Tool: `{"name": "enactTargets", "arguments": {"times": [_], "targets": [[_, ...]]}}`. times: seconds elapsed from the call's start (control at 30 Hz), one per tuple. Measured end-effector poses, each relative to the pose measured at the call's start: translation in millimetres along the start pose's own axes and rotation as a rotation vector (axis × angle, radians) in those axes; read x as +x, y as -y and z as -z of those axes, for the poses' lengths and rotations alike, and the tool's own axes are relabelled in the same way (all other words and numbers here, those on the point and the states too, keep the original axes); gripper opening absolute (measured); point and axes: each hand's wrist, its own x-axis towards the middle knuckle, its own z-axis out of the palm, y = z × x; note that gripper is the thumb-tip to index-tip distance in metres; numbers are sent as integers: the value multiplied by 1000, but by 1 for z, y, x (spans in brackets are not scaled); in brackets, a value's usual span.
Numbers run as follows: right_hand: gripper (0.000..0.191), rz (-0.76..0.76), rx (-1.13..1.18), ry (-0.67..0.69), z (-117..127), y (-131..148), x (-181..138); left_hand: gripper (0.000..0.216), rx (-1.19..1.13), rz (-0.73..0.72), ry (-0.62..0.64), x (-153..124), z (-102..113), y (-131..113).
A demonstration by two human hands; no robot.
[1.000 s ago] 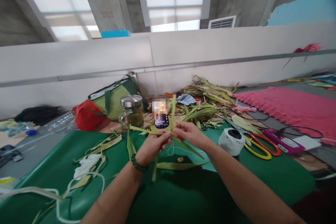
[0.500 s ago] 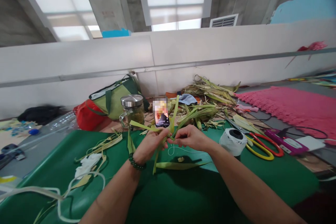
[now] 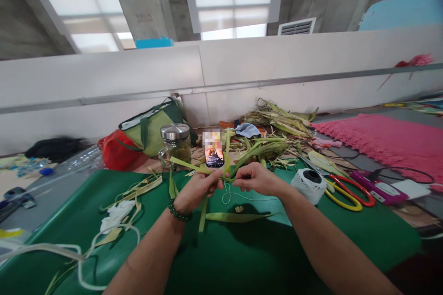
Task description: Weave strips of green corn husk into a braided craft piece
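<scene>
Green corn husk strips [image 3: 187, 165] stick out in several directions from my left hand [image 3: 201, 187], whose thumb and fingers pinch them where they cross. To its right my right hand [image 3: 258, 179] is closed, its fingertips pinching the end of a thin husk strip [image 3: 230, 179] that runs to the bunch. White thread [image 3: 226, 193] hangs in a loop below and trails right toward the spool [image 3: 309, 186]. On the green mat [image 3: 194, 258] under my hands lie a loose husk strip [image 3: 238, 217] and a small pale scrap [image 3: 239, 209].
Behind my hands a phone [image 3: 214, 154] stands upright beside a lidded glass mug [image 3: 175, 144]. A husk pile [image 3: 280, 120] lies at the back. Scissors [image 3: 348, 193] and a purple device [image 3: 372, 187] are at right. A white cord [image 3: 79, 262] crosses the mat's left side.
My right hand has moved slightly right, away from my left hand, drawing out the thin husk strip between them. The upright strip has tilted a little left.
</scene>
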Motion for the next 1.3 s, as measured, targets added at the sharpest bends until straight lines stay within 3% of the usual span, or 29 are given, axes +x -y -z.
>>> {"name": "enactTargets", "arguments": {"times": [0.07, 0.17, 0.23, 0.37, 0.57, 0.7, 0.8, 0.9, 0.97, 1.03, 1.17, 1.3], "targets": [[29, 43, -52, -67, 1, 1, -1, 30, 30, -8, -24, 0, -1, -1], [30, 187, -197, -357, -5, 7, -3, 23, 114, -40, -105, 1, -6, 3], [25, 272, -269, -446, -13, 11, -4, 18, 153, -82, -127, 3, -11, 9], [13, 399, -409, -336, -29, 15, 0, 11, 189, -168, -70, 6, -22, 27], [20, 534, -423, -332, -36, 18, 2, 16, 205, -291, -29, 10, -30, 37], [22, 511, -364, -362, -40, 23, 2, 21, 141, -271, -67, 12, -30, 37], [24, 423, -250, -475, -33, 24, -1, 25, 77, -111, -2, 11, -24, 31], [38, 237, -303, -628, -16, 20, -5, 37, -70, 55, 32, 8, -17, 21], [48, 95, -381, -628, -7, 15, -4, 43, -136, 92, 37, 5, -15, 16], [47, 12, -369, -534, -4, 10, 0, 43, -145, 98, 46, 4, -15, 15], [36, 81, -149, -411, -13, 4, 9, 34, -60, 75, 35, 5, -20, 19], [33, 109, -189, -521, -19, 6, 8, 26, -14, 75, 14, 6, -27, 24]]}}
